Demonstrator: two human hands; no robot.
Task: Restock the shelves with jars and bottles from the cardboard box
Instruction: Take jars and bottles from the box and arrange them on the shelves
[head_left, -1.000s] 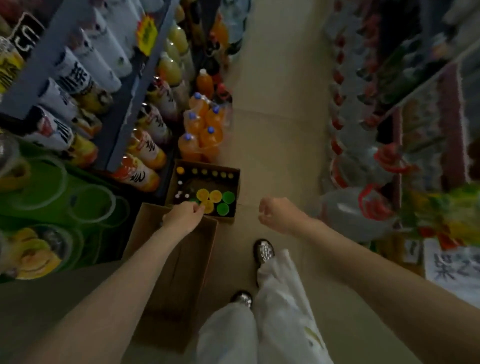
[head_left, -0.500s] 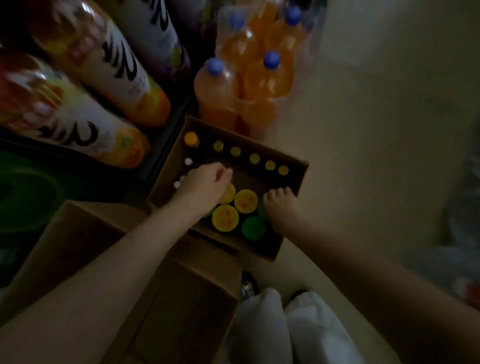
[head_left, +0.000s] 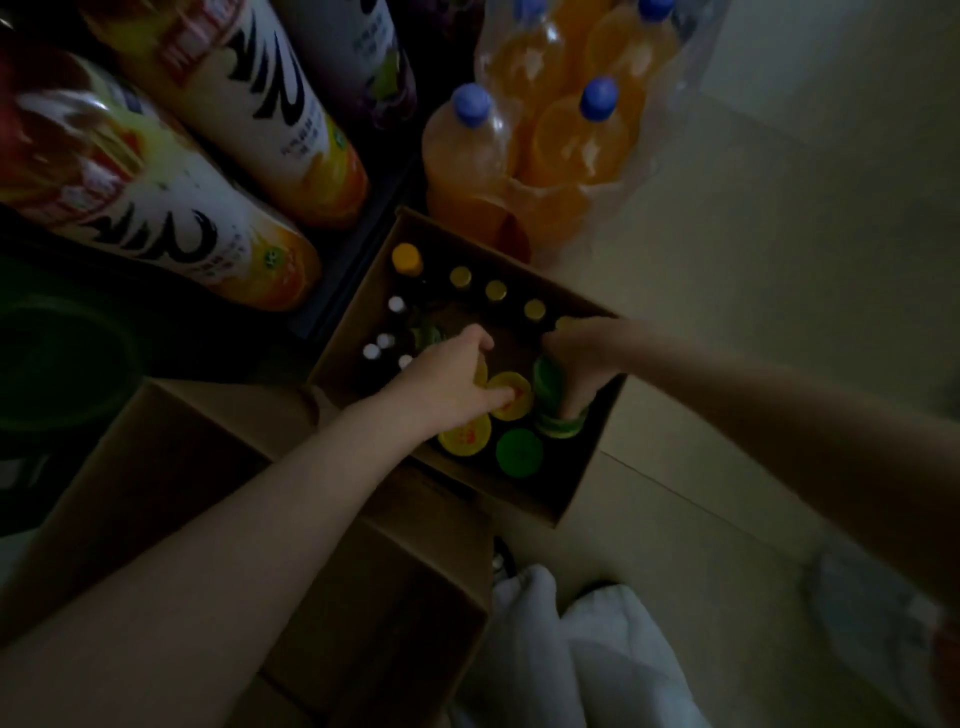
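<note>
On the far left, on the low shelf (head_left: 343, 291), we see large juice bottles (head_left: 171, 208) lying with their bases toward us; beside them on the floor stands a wrapped pack of orange soda bottles (head_left: 524, 145). Between these and our feet sits the open cardboard box (head_left: 576, 488), with small yellow-capped and white-capped bottles along its far and left sides and wide-lidded jars at its near side.

We judge the step in hand to be the pick-up from the box, nothing yet shelved from this reach. Our left hand (head_left: 447, 379) is down among the jars, fingers curled over a yellow-lidded jar (head_left: 511, 397); its grip looks closed on the lid, though the dim light hides the fingertips. To the right, our right hand (head_left: 582, 364) wraps a green-lidded jar (head_left: 550, 395), which is tilted and seems partly raised above its neighbours, a yellow lid (head_left: 465, 434) and a green lid (head_left: 519, 452).

Next we would need to lift both jars straight up past the box wall, then turn left toward the shelf.
</note>
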